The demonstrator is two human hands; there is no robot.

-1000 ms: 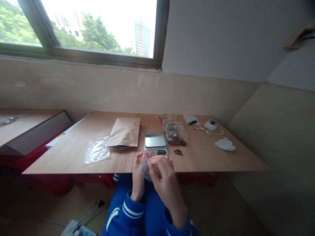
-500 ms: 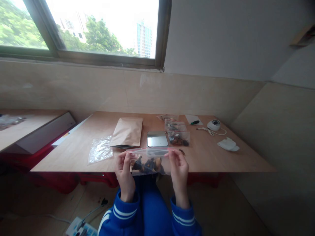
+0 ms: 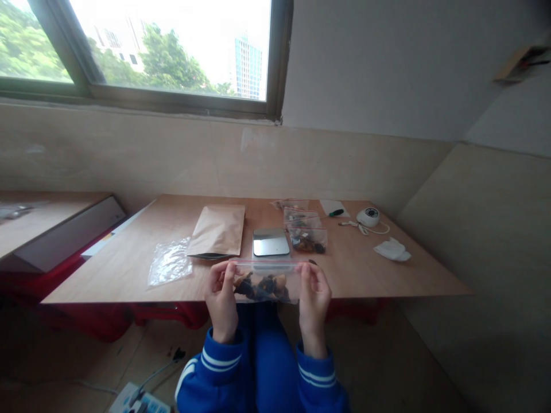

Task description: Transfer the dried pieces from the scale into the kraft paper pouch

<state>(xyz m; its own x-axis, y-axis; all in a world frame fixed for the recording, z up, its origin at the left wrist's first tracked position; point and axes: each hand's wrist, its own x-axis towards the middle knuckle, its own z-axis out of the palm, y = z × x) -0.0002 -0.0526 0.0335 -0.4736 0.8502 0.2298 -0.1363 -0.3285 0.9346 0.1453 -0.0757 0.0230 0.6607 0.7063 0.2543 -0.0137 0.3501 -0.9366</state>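
Note:
Both my hands hold up a clear zip bag [image 3: 267,281] with dark and tan pieces inside, stretched level over the near table edge. My left hand [image 3: 221,298] pinches its left end and my right hand [image 3: 314,295] pinches its right end, near the red zip strip. Just behind the bag sits a small scale [image 3: 271,242] with a shiny metal top. Right of the scale lie filled clear bags [image 3: 307,240] in a row. A brown paper pouch [image 3: 217,230] lies flat to the scale's left.
The wooden table [image 3: 379,275] also carries an empty clear bag [image 3: 169,263], a white crumpled item [image 3: 391,250], a round white device with a cord [image 3: 368,217] and a green-capped pen [image 3: 336,213]. A power strip [image 3: 138,401] lies on the floor.
One second ago my hands were bunched together on the bag. They have moved apart and now hold it stretched flat by its two ends.

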